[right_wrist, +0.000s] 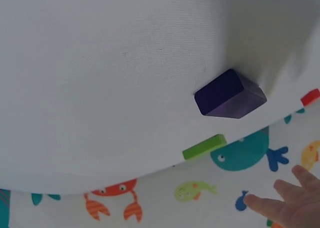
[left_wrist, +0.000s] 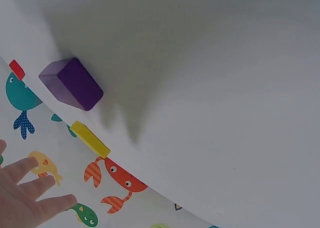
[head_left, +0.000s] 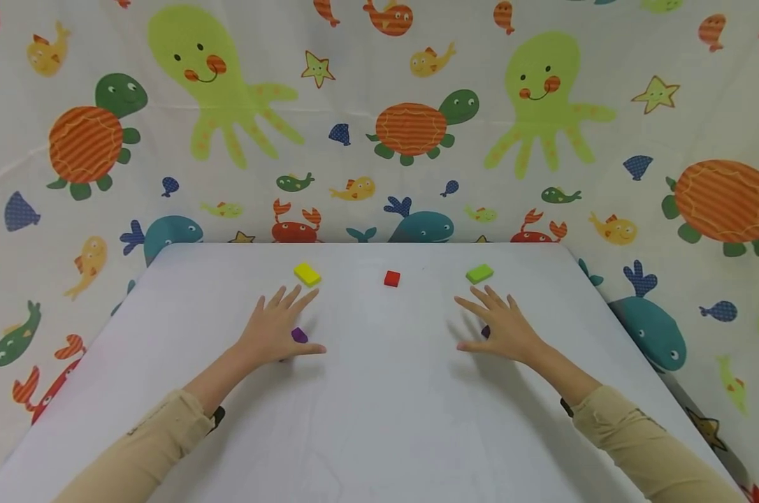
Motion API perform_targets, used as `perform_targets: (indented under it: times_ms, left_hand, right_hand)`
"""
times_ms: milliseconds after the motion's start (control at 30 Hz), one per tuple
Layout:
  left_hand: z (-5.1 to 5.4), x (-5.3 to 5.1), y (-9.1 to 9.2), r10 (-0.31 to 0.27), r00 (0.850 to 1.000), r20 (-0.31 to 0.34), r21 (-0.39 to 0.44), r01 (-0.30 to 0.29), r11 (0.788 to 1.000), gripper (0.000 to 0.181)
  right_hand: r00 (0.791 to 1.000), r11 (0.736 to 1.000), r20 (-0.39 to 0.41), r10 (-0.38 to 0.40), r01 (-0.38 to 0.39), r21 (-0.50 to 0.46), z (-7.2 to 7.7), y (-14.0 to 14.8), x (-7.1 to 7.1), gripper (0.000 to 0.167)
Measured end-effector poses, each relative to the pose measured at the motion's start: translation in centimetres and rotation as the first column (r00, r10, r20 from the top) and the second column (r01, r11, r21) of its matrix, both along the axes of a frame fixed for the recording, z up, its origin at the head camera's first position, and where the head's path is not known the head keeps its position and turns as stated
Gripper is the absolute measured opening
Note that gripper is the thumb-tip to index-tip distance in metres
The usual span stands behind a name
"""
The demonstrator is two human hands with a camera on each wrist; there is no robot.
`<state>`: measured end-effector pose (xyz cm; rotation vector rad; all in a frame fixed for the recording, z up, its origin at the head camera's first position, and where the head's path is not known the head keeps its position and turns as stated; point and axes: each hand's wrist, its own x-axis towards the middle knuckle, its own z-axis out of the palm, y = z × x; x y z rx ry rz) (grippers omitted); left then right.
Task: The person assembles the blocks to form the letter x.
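Note:
Both hands hover over a white table with fingers spread. My left hand [head_left: 274,332] is above a purple block [head_left: 299,335], partly hidden by it in the head view; the left wrist view shows this purple block [left_wrist: 71,83] whole, apart from the fingers. On the other side, my right hand [head_left: 504,327] hangs over a second purple block [head_left: 486,331], mostly covered in the head view. In the right wrist view that dark purple block [right_wrist: 231,95] lies untouched. Neither hand holds anything.
Farther back on the table [head_left: 379,419] lie a yellow block [head_left: 307,274], a small red block [head_left: 392,279] and a green block [head_left: 479,273]. A curtain [head_left: 367,56] printed with sea animals hangs behind the far edge and along both sides.

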<state>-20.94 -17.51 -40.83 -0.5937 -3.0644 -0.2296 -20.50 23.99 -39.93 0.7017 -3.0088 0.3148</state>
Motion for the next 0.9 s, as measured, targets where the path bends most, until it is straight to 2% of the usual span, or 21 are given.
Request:
perform_targets:
  times_ms: [200,367,633,900]
  left_hand:
    - [-0.1,-0.4,0.2,0.0,1.0,-0.005,0.03,0.0,1.0,0.101]
    - [0.2,-0.6,0.4,0.001,1.0,-0.009,0.048,0.0,0.999,0.099]
    - [0.7,-0.9,0.8,0.002,1.0,-0.01,0.042,-0.002,0.999,0.093]
    - [1.0,-1.0,1.1,0.016,1.0,0.005,0.058,-0.016,0.998,0.088]
  right_hand:
    - [1.0,1.0,0.015,0.002,-0.002,-0.001,0.5,-0.2,-0.1,0.084]
    - [1.0,1.0,-0.008,0.025,-0.025,0.008,1.0,-0.2,-0.5,0.083]
    - [0.997,0.998,-0.051,0.059,-0.06,-0.033,1.1,0.0,-0.8,0.08]
    - [1.0,0.997,0.011,0.028,-0.027,-0.078,1.2,-0.2,-0.3,0.07]
